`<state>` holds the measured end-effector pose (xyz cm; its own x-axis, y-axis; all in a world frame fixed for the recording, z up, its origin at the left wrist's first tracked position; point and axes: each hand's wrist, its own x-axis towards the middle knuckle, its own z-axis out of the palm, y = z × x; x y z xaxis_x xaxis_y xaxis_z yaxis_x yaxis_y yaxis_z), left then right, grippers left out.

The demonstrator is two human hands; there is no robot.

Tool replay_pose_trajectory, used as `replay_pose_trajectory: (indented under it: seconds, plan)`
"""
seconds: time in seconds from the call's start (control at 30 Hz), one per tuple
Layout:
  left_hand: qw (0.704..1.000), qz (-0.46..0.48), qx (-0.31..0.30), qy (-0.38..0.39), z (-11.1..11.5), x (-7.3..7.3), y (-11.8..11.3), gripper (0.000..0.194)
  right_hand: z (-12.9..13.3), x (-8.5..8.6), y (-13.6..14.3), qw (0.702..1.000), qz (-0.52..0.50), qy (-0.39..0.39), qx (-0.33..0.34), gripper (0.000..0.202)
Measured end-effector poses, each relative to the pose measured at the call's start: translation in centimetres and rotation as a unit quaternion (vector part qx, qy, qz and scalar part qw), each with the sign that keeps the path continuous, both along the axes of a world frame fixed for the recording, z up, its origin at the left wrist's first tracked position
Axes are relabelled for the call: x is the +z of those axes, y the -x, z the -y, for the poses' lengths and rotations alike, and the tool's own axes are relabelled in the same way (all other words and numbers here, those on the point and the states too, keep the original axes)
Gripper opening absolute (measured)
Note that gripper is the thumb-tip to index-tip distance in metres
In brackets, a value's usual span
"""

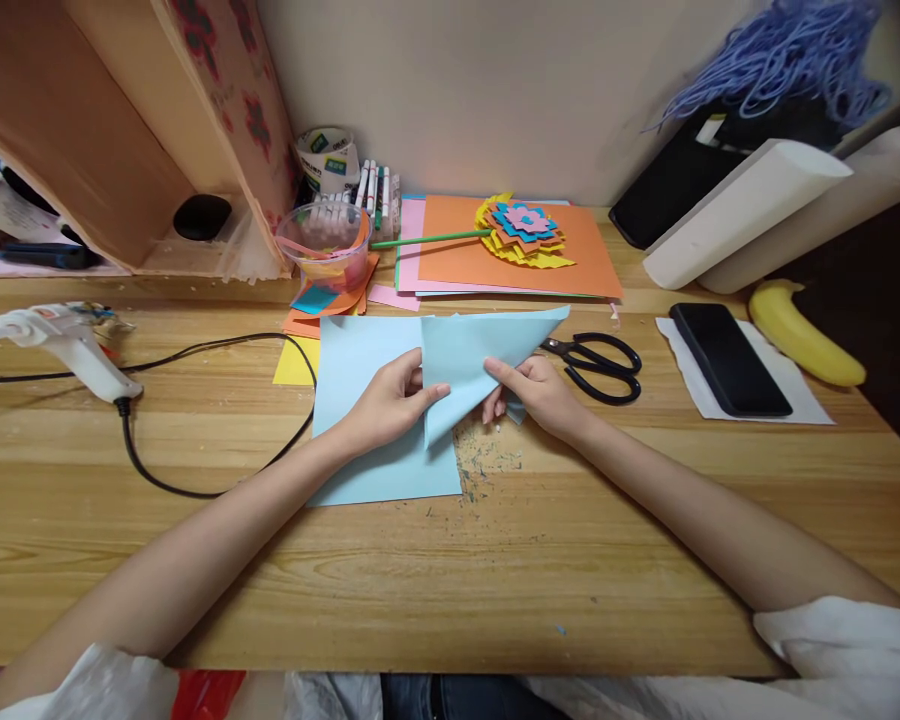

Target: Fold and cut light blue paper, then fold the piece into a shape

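Both hands hold a light blue paper folded into a triangle (469,365), raised a little above the table. My left hand (399,400) pinches its left edge, thumb in front. My right hand (529,392) grips the slanting right edge, thumb on the front and some fingers curled behind. Under my left hand a larger light blue sheet (367,465) lies flat. Black-handled scissors (604,367) rest just right of my right hand, their blade tips hidden by the paper. Small blue scraps (487,465) are scattered below the folded paper.
A white glue gun (75,350) with a looping black cord lies left. Behind are a clear cup of paper pieces (326,250), markers (375,190) and a layered paper flower (525,228) on coloured sheets (592,265). A phone (729,360) and banana (806,335) lie right.
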<state>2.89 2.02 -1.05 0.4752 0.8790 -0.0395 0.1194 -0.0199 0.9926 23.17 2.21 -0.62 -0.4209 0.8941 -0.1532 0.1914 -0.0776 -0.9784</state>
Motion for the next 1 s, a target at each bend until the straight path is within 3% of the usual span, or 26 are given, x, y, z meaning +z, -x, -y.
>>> replay_pose_trajectory:
  seconds: [0.17,0.47,0.8,1.0]
  plan:
    - [0.999,0.027,-0.002,0.03,0.03,0.21,0.15,0.038,0.2,0.16,0.13,0.999,0.023,0.018,0.031,0.056]
    - [0.999,0.026,0.019,-0.011,-0.13,0.33,0.05,0.034,0.62,0.38,0.25,0.995,0.059,0.058,0.055,0.056]
    - [0.998,0.016,0.055,-0.025,-0.36,-0.2,0.0,0.035,-0.04,0.03,0.22,0.999,-0.014,0.007,-0.029,0.056]
    - [0.998,0.0,0.051,-0.024,-0.22,-0.13,0.2,0.033,0.24,-0.02,0.42,0.999,0.012,0.028,-0.012,0.041]
